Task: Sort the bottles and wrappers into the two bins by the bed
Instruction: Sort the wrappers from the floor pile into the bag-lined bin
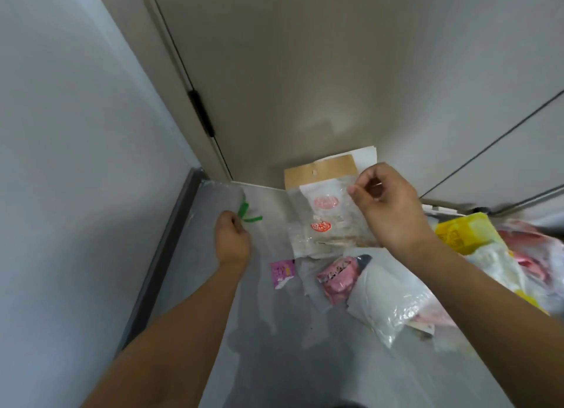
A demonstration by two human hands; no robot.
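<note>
From my remote seat I look down on a grey floor [274,346] running into a corner where a pale wall [76,133] meets a beige door [305,72]. Along the floor's right edge spreads the largest thing, a heap of wrappers [488,270] in yellow, white and pink plastic, and I see neither bin nor any bottle in view. Nearer the far edge, against the door, a clear packet with red seals [323,221] stands lifted off the floor, a tan-headed card sleeve [320,171] behind it. My right hand [393,212] is clamped on that packet, thumb and forefinger pinching its upper right edge. Below it, toward the middle of the floor, lie a pink crumpled wrapper [338,279] and, just left of that, a small purple sachet [282,274]. My left hand [232,239], well apart from the right and close to the floor's left edge, is closed around green plastic strips [247,214] poking out above the fist. I judge this the gathering step for wrappers; next both handfuls need carrying to the wrapper bin, which calls for turning to find it, since it is out of sight.
</note>
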